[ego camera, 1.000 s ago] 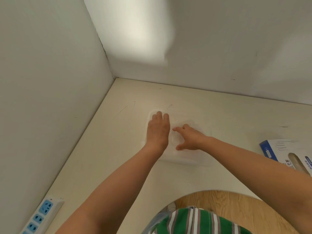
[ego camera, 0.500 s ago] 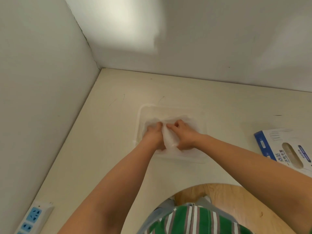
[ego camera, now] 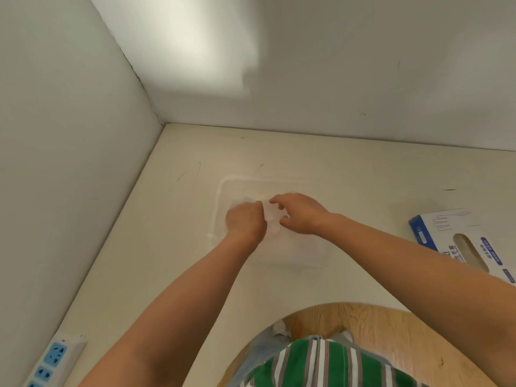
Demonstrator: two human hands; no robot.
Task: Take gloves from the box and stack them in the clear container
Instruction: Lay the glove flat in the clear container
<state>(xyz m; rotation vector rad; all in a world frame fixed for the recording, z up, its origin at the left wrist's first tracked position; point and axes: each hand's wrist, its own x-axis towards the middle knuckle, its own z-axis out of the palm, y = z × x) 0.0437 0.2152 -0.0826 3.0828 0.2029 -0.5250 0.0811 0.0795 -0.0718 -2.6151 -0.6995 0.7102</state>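
A clear plastic container lies on the pale table in front of me. Both hands are over it, close together. My left hand is curled with its fingers gripping one side of a thin translucent glove. My right hand pinches the other side of the same glove with curled fingers. The glove is bunched between the two hands, just above the container's floor. The blue-and-white glove box lies flat at the right edge, its oval opening facing up.
White walls meet in a corner behind and to the left of the container. A white power strip with blue sockets sits at the table's near left edge. A round wooden stool shows below the table's front edge.
A second ago both hands lay flat on the gloves in the container. They then curled together around a glove and now hold it bunched between them.
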